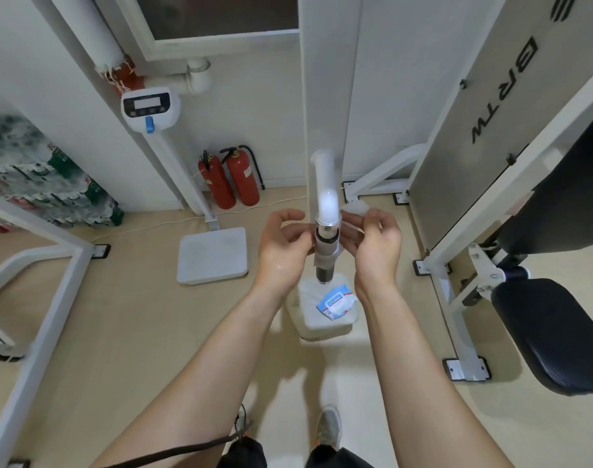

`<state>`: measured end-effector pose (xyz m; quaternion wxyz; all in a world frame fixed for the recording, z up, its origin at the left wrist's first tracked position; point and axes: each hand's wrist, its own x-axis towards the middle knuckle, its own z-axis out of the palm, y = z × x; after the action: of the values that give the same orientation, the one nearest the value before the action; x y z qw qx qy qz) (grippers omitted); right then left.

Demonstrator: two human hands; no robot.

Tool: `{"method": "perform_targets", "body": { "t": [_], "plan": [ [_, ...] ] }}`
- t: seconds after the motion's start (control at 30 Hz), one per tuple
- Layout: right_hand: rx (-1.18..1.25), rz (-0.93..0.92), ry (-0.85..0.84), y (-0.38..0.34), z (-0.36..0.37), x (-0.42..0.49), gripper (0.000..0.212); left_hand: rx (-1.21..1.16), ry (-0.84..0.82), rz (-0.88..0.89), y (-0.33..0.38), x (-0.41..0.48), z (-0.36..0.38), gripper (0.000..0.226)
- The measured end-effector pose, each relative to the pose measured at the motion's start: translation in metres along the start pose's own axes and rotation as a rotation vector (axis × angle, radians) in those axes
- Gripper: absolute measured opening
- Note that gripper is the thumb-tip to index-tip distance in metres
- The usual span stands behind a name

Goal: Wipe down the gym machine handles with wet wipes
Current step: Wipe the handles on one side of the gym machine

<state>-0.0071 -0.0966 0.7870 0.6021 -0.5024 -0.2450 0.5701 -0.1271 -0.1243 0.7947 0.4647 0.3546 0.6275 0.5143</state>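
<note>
Handle (326, 251) of the gym machine sits dead centre in my view, a dark grip at the near end of a white bar (326, 184) that points away from me. A wet wipe (327, 256) is draped around the grip, a pale band across its middle with the dark end showing below.

My left hand (283, 251) is at the grip's left side, fingers curled in and pinching the edge of the wipe against it. My right hand (377, 246) is at the right side, fingers bent toward the grip; it pinches a thin strip of the wipe and has a small crumpled white wad (355, 208) by its fingertips. I cannot tell whether that wad is part of the same wipe.

Directly below the grip, on the floor, a pack of wet wipes (335, 302) in blue and white lies on a white block (325, 324) with a cloth over it. To the left of that is a white scale platform (212, 255) with its column and display head (150, 108) rising toward the wall. Two red fire extinguishers (229, 179) stand against the wall behind. On my right is a white machine frame (457, 258) with black pads (555, 332). My shoe (329, 427) shows at the bottom on the beige floor.
</note>
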Motion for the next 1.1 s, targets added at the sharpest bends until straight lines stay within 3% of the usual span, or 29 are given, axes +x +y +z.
{"method": "perform_targets", "body": {
  "t": [0.1,0.23,0.3,0.4,0.47,0.5,0.57,0.67,0.8,0.9,1.1],
  "plan": [
    [-0.055,-0.024,-0.103,0.016,0.0,-0.012,0.018,-0.137,-0.106,-0.071,0.002,0.002,-0.006,0.025],
    [-0.054,-0.091,-0.329,0.034,-0.006,-0.028,0.053,-0.049,-0.128,-0.019,0.004,0.007,-0.021,0.025],
    [-0.199,-0.163,-0.371,0.036,-0.001,-0.032,0.05,0.027,-0.147,0.01,0.009,0.013,-0.026,0.023],
    [-0.379,-0.231,-0.317,0.037,0.017,-0.036,0.027,0.263,-0.168,0.093,0.018,0.022,-0.028,0.019],
    [-0.394,-0.212,-0.284,0.039,0.025,-0.034,0.016,0.261,-0.151,0.132,0.026,0.029,-0.032,0.012],
    [-0.395,-0.188,-0.273,0.04,0.029,-0.031,0.02,0.171,-0.153,0.132,0.034,0.03,-0.033,0.008],
    [-0.393,-0.152,-0.255,0.046,0.033,-0.024,0.041,0.084,-0.236,0.116,0.049,0.033,-0.033,0.031],
    [-0.451,-0.111,-0.271,0.064,0.031,-0.017,0.055,0.218,-0.376,0.138,0.061,0.035,-0.022,0.053],
    [-0.504,-0.047,-0.237,0.08,0.023,-0.019,0.055,0.235,-0.347,0.125,0.064,0.038,-0.016,0.051],
    [-0.478,-0.158,-0.145,0.058,0.031,-0.024,0.049,0.256,-0.371,0.116,0.07,0.036,-0.017,0.032],
    [-0.35,-0.335,0.021,0.048,0.037,-0.02,0.034,0.269,-0.37,0.094,0.071,0.029,-0.007,0.034]
  ]
}}
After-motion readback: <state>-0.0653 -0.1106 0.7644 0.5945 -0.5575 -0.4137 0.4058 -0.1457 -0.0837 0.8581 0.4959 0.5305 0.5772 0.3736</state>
